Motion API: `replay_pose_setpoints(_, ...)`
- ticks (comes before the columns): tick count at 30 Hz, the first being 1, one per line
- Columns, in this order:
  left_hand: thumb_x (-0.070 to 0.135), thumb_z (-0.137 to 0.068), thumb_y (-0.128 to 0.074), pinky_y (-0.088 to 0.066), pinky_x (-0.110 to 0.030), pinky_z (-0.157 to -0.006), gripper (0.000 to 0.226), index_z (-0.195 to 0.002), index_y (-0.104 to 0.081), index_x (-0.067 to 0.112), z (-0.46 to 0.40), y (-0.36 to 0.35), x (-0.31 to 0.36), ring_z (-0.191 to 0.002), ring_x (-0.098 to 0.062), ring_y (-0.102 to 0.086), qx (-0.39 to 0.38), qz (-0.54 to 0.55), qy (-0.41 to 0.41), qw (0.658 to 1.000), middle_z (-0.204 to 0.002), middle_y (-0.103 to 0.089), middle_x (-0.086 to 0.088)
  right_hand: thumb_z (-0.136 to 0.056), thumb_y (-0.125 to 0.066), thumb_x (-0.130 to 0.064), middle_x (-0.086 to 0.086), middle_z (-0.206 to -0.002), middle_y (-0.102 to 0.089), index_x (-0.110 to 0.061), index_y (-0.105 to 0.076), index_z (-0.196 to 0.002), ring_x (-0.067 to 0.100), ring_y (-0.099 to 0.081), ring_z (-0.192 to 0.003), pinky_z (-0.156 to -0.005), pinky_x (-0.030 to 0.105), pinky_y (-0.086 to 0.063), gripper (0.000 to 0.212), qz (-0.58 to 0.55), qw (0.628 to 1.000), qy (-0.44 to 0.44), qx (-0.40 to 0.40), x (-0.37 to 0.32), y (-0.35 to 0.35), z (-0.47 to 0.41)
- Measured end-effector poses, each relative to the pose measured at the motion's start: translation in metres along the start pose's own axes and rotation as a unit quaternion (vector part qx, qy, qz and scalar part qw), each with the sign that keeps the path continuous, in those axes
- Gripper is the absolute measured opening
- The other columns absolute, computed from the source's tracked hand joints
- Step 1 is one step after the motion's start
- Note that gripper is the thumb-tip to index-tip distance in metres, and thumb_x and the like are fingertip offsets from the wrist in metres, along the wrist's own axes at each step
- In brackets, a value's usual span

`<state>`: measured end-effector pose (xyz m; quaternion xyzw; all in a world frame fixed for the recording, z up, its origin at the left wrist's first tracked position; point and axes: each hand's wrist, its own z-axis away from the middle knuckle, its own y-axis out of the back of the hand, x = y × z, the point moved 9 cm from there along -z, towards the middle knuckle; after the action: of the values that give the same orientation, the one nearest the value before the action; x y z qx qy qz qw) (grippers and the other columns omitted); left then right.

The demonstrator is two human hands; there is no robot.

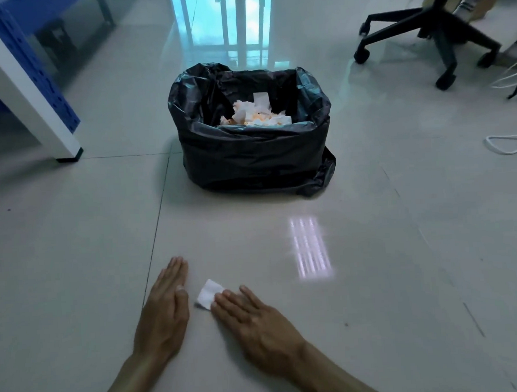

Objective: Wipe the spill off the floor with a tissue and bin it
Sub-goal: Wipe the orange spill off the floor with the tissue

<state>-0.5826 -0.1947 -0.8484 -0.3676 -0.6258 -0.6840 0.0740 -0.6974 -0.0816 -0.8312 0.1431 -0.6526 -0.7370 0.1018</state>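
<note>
A small folded white tissue (208, 293) lies flat on the pale tiled floor near the bottom centre. My right hand (252, 322) rests palm down with its fingertips pressing on the tissue's right edge. My left hand (164, 308) lies flat on the floor just left of the tissue, fingers together, holding nothing. Farther ahead stands a bin lined with a black bag (255, 154), with several crumpled, orange-stained tissues (256, 115) inside. I cannot make out a spill on the floor.
A white and blue frame leg (36, 96) stands at the left. An office chair's black wheeled base (428, 34) is at the upper right, with white cables (509, 143) on the floor at the right edge. A bright light reflection (311, 247) lies on the tiles.
</note>
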Motion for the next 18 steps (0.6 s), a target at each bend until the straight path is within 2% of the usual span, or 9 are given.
replay_pose_setpoints(2,0.030,-0.094,-0.015,-0.011,-0.024,-0.120,0.060,-0.150,-0.029,0.015,0.002,-0.002,0.001,-0.148,-0.006,-0.018,-0.004,-0.011,0.005,1.000,-0.159,-0.024,0.006,-0.071,-0.055,-0.008,0.012,-0.142,-0.053,-0.003,-0.051,-0.138,0.024,-0.050,-0.133,-0.111,0.048,-0.037,0.067,0.001,0.998,-0.062,0.032,0.043,0.010,0.024)
replay_pose_setpoints(4,0.033,-0.094,-0.013,-0.008,-0.024,-0.120,0.061,-0.151,-0.026,0.017,0.002,-0.003,-0.001,-0.149,-0.006,-0.013,-0.016,-0.010,0.010,1.000,-0.160,-0.020,0.007,-0.070,-0.067,-0.002,0.015,-0.139,-0.055,0.000,-0.054,-0.134,0.027,-0.053,-0.129,-0.115,0.043,-0.028,0.065,0.014,0.981,-0.182,0.072,0.099,0.023,0.056)
replay_pose_setpoints(6,0.037,-0.094,-0.011,-0.006,-0.025,-0.120,0.062,-0.152,-0.021,0.019,0.006,-0.008,-0.001,-0.150,-0.007,-0.006,-0.037,-0.009,0.013,0.999,-0.162,-0.013,0.009,-0.088,-0.053,-0.002,0.016,-0.157,-0.029,0.000,-0.027,-0.150,0.026,-0.028,-0.145,-0.121,0.039,0.000,0.067,0.032,0.956,-0.289,0.050,0.153,0.023,0.098)
replay_pose_setpoints(7,0.037,-0.093,-0.011,-0.006,-0.026,-0.120,0.062,-0.153,-0.019,0.020,0.010,-0.009,-0.001,-0.150,-0.008,-0.005,-0.043,-0.007,0.014,0.999,-0.162,-0.011,0.009,-0.094,-0.040,-0.002,0.013,-0.162,-0.015,-0.004,-0.012,-0.153,0.023,-0.014,-0.150,-0.120,0.039,0.006,0.066,0.028,0.943,-0.329,0.038,0.173,0.020,0.118)
replay_pose_setpoints(9,0.036,-0.093,-0.013,-0.007,-0.026,-0.120,0.062,-0.152,-0.021,0.020,0.022,-0.008,-0.002,-0.150,-0.007,-0.004,-0.047,-0.001,0.010,0.999,-0.161,-0.013,0.011,-0.094,-0.032,0.001,0.012,-0.163,-0.008,-0.006,-0.004,-0.154,0.022,-0.007,-0.151,-0.121,0.041,0.005,0.066,0.005,0.917,-0.399,0.029,0.197,0.013,0.149)
replay_pose_setpoints(13,0.033,-0.093,-0.016,-0.007,-0.025,-0.120,0.061,-0.152,-0.022,0.021,0.043,-0.010,0.000,-0.149,-0.002,-0.002,-0.057,-0.002,0.004,0.998,-0.161,-0.013,0.016,-0.094,-0.033,0.005,0.020,-0.161,-0.013,0.003,-0.008,-0.152,0.030,-0.010,-0.150,-0.122,0.041,0.002,0.063,-0.026,0.894,-0.446,0.039,0.192,0.005,0.146)
replay_pose_setpoints(15,0.033,-0.093,-0.015,-0.006,-0.027,-0.122,0.061,-0.153,-0.020,0.020,0.048,-0.011,0.001,-0.150,-0.003,-0.001,-0.064,-0.005,0.001,0.998,-0.162,-0.011,0.014,-0.094,-0.032,0.005,0.024,-0.159,-0.014,0.006,-0.010,-0.151,0.035,-0.013,-0.148,-0.122,0.040,-0.002,0.061,-0.072,0.895,-0.439,0.041,0.169,0.005,0.123)
replay_pose_setpoints(16,0.033,-0.093,-0.015,-0.006,-0.028,-0.122,0.062,-0.153,-0.020,0.019,0.049,-0.010,0.002,-0.150,-0.004,-0.001,-0.065,-0.004,-0.001,0.998,-0.162,-0.011,0.013,-0.091,-0.034,0.005,0.028,-0.156,-0.021,0.010,-0.018,-0.148,0.038,-0.023,-0.145,-0.121,0.040,-0.009,0.059,-0.074,0.911,-0.403,0.053,0.149,0.008,0.105)
replay_pose_setpoints(18,0.033,-0.093,-0.017,-0.007,-0.027,-0.121,0.061,-0.152,-0.022,0.019,0.051,-0.008,0.003,-0.150,-0.005,-0.002,-0.061,0.009,0.001,0.998,-0.161,-0.013,0.013,-0.078,-0.035,0.001,0.031,-0.135,-0.052,0.014,-0.051,-0.130,0.041,-0.054,-0.125,-0.114,0.042,-0.027,0.056,-0.055,0.948,-0.299,0.090,0.099,0.014,0.072)
